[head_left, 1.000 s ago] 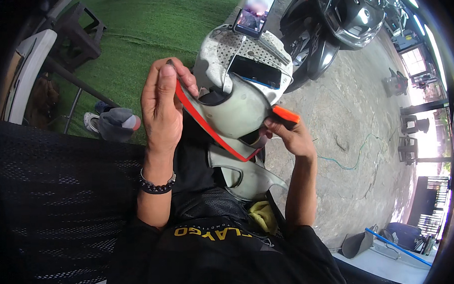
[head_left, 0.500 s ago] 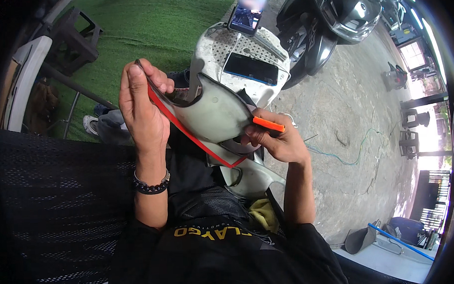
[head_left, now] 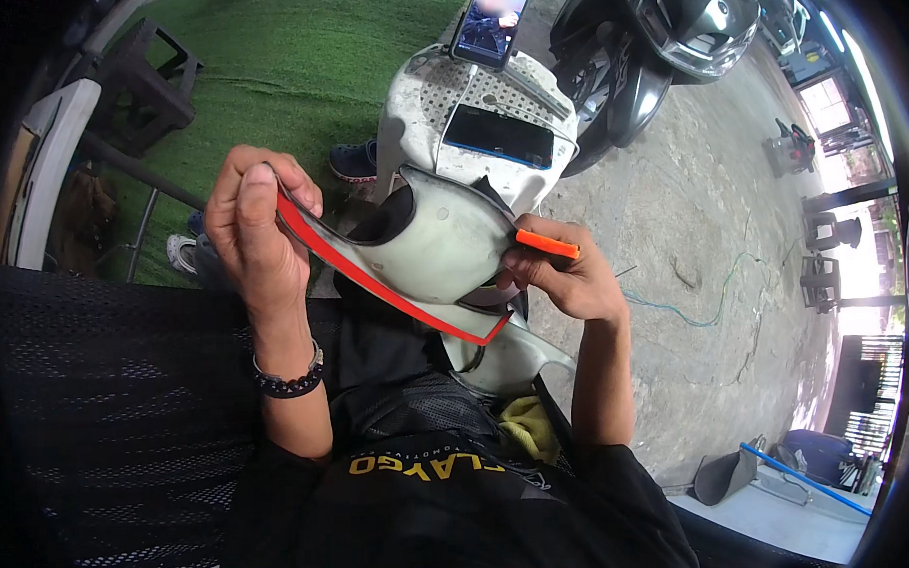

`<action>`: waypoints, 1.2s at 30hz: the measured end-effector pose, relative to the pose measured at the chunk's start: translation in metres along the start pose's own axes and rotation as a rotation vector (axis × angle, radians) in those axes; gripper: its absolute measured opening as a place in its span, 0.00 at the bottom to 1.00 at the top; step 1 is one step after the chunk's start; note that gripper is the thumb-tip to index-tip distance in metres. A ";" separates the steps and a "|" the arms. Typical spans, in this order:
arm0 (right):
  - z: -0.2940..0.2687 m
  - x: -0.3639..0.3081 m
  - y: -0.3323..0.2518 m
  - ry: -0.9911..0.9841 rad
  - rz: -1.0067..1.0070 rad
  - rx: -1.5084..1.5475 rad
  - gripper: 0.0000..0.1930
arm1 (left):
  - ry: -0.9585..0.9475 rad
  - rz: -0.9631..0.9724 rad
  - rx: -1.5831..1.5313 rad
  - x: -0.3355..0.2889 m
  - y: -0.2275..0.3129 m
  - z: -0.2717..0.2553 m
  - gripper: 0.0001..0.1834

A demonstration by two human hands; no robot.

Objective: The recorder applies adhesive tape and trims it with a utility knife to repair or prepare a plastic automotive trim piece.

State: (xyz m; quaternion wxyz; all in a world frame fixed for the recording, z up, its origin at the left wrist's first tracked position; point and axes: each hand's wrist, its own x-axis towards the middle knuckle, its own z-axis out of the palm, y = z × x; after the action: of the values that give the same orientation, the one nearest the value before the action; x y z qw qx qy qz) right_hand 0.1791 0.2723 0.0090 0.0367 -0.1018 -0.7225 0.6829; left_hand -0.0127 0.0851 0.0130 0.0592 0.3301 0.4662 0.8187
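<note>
Above my lap is a curved, pale grey-green plastic panel [head_left: 433, 230] with a rounded cutout and dark edges. A flat red strip [head_left: 364, 278] runs along its near edge and bends at the right end. The panel's upper left tip is pinched between the thumb and fingers of my left hand [head_left: 257, 226]. My right hand [head_left: 569, 273] grips the panel's right edge, with a flat orange piece [head_left: 548, 245] held against the fingers; its kind is unclear. Beneath lies a second pale panel [head_left: 512, 360] on my lap, partly covered by the first.
A white plastic stool [head_left: 409, 115] ahead bears a dark phone [head_left: 499, 138] and a propped, lit phone [head_left: 491, 27] with a white cable. Beyond it stands a dark motorbike [head_left: 656, 47]. A yellow cloth [head_left: 530, 427] lies by my right side; a dark stool [head_left: 147, 84] stands far left.
My left hand has moved down and left with the panel's tip. The panel has tilted, and more of the red strip's face shows. My right hand has shifted slightly right.
</note>
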 end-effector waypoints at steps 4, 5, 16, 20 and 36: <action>-0.004 -0.001 0.003 -0.035 -0.031 -0.018 0.05 | -0.022 -0.026 -0.029 0.000 0.006 0.002 0.11; -0.005 -0.001 0.004 -0.032 -0.056 -0.015 0.05 | 0.021 -0.058 -0.004 0.000 0.006 0.007 0.11; -0.008 -0.002 0.005 -0.034 -0.072 -0.039 0.05 | -0.049 -0.040 -0.038 0.000 0.006 0.007 0.12; -0.010 -0.002 0.005 -0.055 -0.072 -0.037 0.05 | -0.049 -0.042 -0.036 0.001 0.006 0.009 0.12; -0.016 -0.010 0.005 0.006 -0.059 0.086 0.05 | 0.073 -0.074 0.099 -0.002 0.002 0.016 0.13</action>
State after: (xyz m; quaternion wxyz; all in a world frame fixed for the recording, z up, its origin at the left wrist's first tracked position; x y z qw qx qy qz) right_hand 0.1927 0.2858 0.0058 0.0634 -0.0809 -0.6949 0.7117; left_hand -0.0014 0.0952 0.0195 0.0559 0.2850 0.5196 0.8035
